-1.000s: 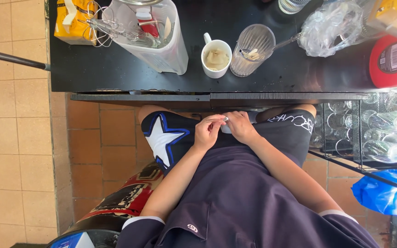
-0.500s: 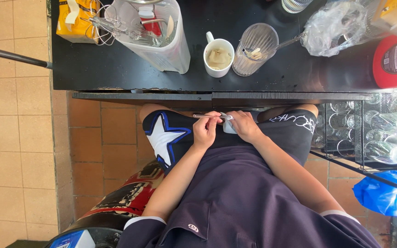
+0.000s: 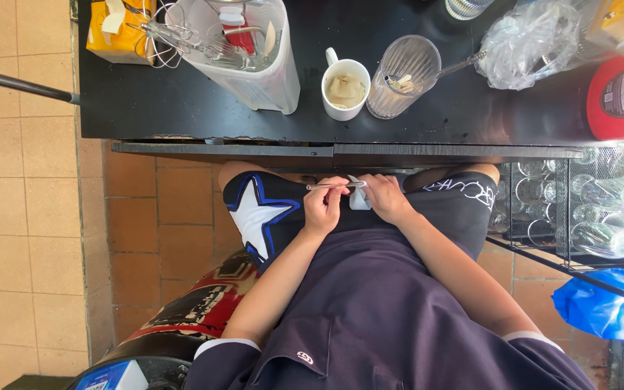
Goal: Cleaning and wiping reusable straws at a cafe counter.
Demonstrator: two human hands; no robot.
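Near the middle of the frame, just below the front edge of the black desk (image 3: 182, 108), both hands meet over the person's lap. The left hand (image 3: 324, 208) has its fingers (image 3: 334, 189) curled in a pinch on a thin silvery rod (image 3: 335, 185), perhaps a straw or a spoon handle, which lies level from that hand toward the other. The right hand (image 3: 386, 198) has its fingers closed on a small white packet (image 3: 359, 200) that sits between the two hands, touching the rod's right end.

The packet looks light, soft and crinkly, so it should crumple or tear easily; a pinch at its edge or corner seems the best hold. The rod looks stiff, smooth and slim, likely to slip or roll between fingertips, and is best gripped near its middle or close to the working end.

On the desk above, at the top centre, stand a white mug (image 3: 345, 89) with pale contents and, just to its right, a ribbed glass (image 3: 402, 76) with a spoon in it. A clear jug (image 3: 243, 50) of utensils is at the upper left; a crumpled plastic bag (image 3: 536, 43) is at the upper right.
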